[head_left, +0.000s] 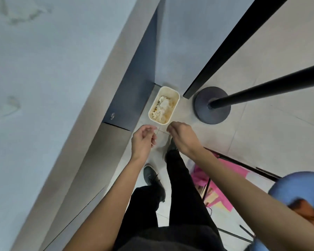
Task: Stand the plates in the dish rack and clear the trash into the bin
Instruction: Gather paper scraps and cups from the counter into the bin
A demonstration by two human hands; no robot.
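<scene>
One black post [265, 87] on a round base [201, 114] just beside the bin [169, 87]

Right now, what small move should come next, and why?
Probably draw both hands back to fetch the next item: the left hand and right hand hover near the bin, crumpled trash lies in it, and neither hand visibly holds anything.
</scene>
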